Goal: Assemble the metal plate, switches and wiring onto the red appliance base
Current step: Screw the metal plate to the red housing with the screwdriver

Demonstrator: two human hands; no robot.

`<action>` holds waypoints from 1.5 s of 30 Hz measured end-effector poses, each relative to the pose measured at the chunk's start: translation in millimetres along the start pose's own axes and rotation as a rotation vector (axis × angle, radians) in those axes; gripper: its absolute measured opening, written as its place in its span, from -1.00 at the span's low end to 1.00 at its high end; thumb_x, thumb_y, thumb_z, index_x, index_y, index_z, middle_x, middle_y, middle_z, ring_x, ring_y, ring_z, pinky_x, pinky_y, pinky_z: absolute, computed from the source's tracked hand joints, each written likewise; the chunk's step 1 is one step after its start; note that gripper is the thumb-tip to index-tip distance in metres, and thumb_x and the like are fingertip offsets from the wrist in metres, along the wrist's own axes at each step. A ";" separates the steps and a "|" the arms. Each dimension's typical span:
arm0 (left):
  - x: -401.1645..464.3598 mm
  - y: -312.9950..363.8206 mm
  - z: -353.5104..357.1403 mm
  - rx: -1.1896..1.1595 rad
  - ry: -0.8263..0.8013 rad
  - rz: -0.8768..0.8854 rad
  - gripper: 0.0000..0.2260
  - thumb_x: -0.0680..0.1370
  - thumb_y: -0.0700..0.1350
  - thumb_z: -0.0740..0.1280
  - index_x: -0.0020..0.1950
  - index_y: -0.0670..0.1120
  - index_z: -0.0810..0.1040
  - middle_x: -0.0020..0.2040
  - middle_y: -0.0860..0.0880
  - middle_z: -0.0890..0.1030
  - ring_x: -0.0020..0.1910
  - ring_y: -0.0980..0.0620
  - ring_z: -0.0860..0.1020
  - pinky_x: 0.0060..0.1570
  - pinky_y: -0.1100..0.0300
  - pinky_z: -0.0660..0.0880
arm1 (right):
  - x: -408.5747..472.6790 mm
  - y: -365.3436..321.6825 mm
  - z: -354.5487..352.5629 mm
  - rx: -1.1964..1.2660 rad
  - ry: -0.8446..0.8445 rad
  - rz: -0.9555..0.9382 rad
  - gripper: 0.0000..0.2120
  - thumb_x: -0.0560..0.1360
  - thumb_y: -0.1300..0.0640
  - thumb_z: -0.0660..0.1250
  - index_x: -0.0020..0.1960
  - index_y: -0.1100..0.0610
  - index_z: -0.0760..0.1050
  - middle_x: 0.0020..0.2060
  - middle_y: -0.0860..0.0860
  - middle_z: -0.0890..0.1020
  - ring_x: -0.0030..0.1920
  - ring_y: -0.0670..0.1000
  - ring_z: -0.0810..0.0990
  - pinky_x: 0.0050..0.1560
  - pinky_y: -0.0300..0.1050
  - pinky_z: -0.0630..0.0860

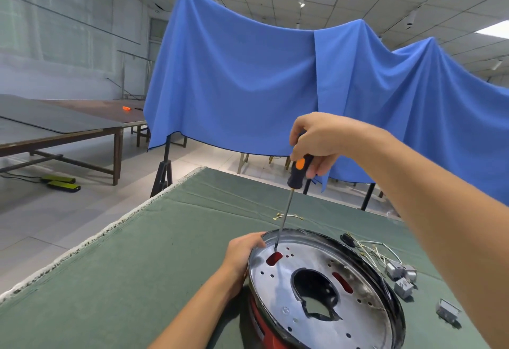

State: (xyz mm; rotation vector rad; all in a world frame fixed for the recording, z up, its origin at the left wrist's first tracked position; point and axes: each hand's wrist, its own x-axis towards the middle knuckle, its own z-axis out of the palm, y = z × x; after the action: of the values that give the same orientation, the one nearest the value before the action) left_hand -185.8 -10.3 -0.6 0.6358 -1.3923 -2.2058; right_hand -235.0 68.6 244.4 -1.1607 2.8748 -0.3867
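While the red appliance base [265, 326] sits at the near edge of the tabletop [154, 252], toward its right side, only a curved strip of its glossy red wall shows beneath the round metal plate [278, 291] that lies on top of it, tilted so its far-left rim sits higher. That plate is a shiny, scuffed silver disc with a dark rim, a large irregular black opening in the middle, two oblong slots showing red underneath, and many small round holes. At its left rim the left hand [242, 257] holds the edge, fingers curled over the lip and thumb on top. A screwdriver [289, 200] stands nearly upright, its long axis leaning slightly right toward the top, its thin steel shaft ending tip-down on the plate just beside the far-left slot. Gripping its black and orange handle from above is the right hand [316, 139], fingers wrapped around the top. To the right of the plate, near the right edge of the tabletop, lie small grey boxy switches [400, 277] tangled with thin pale wiring [371, 249], and one more grey block closer in. Farther back on the green cloth rests a short wire with brass ends [289, 216]. Beyond the tabletop hangs a draped blue cloth [248, 78].
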 end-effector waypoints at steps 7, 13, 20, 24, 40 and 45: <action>0.2 0.2 1.8 0.010 0.003 0.014 -0.73 0.41 -0.37 0.21 -0.04 -0.27 0.68 -0.12 -0.23 0.65 -0.21 -0.12 0.56 -0.18 0.11 0.50 | -3.0 10.0 -0.6 -0.092 0.074 0.044 -0.76 0.49 0.02 0.35 -0.08 0.20 0.47 -0.22 0.13 0.65 -0.27 0.14 0.68 -0.22 -0.04 0.63; -1.0 0.0 2.3 0.008 0.018 0.008 -0.73 0.39 -0.38 0.21 -0.02 -0.33 0.65 -0.16 -0.20 0.60 -0.21 -0.11 0.50 -0.14 0.06 0.43 | -7.2 23.4 2.4 -0.275 0.288 0.076 -0.69 0.48 -0.06 0.32 -0.28 0.15 0.42 -0.58 0.00 0.55 -0.55 -0.01 0.49 -0.45 -0.24 0.34; -1.3 0.1 0.9 -0.008 0.021 0.011 -0.73 0.41 -0.35 0.21 -0.03 -0.30 0.67 -0.15 -0.23 0.63 -0.21 -0.12 0.53 -0.16 0.07 0.47 | -7.0 16.9 6.5 -0.120 0.219 0.018 -0.77 0.48 0.05 0.35 -0.25 0.16 0.42 -0.46 0.04 0.63 -0.54 0.00 0.53 -0.50 -0.26 0.39; -1.3 -1.0 1.9 -0.004 0.010 0.006 -0.74 0.41 -0.34 0.22 -0.06 -0.28 0.68 -0.18 -0.20 0.65 -0.25 -0.10 0.55 -0.28 0.16 0.49 | -9.3 18.1 10.9 -0.273 0.320 0.051 -0.66 0.49 -0.08 0.31 -0.30 0.16 0.40 -0.38 0.09 0.63 -0.42 0.05 0.53 -0.38 -0.20 0.42; -0.5 -0.3 2.1 0.011 0.008 0.022 -0.74 0.42 -0.35 0.22 -0.01 -0.28 0.67 -0.05 -0.30 0.64 -0.17 -0.15 0.55 -0.10 0.01 0.50 | -5.8 6.6 14.9 -0.116 0.270 0.001 -0.80 0.46 0.14 0.31 -0.31 0.17 0.42 -0.45 0.06 0.60 -0.43 0.06 0.57 -0.42 -0.19 0.44; 0.0 -0.2 3.6 0.021 0.015 0.026 -0.73 0.41 -0.37 0.22 -0.01 -0.29 0.67 -0.14 -0.22 0.62 -0.20 -0.12 0.53 -0.15 0.05 0.48 | -11.4 7.9 13.5 -0.356 0.389 0.141 -0.68 0.47 -0.11 0.29 -0.28 0.10 0.38 -0.31 0.02 0.58 -0.25 0.09 0.55 -0.39 -0.17 0.25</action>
State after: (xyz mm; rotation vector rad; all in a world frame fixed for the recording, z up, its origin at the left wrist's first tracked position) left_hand -188.0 -7.7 0.6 0.6368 -1.4097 -2.1645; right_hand -230.8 78.9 228.7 -1.0012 3.4517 -0.1035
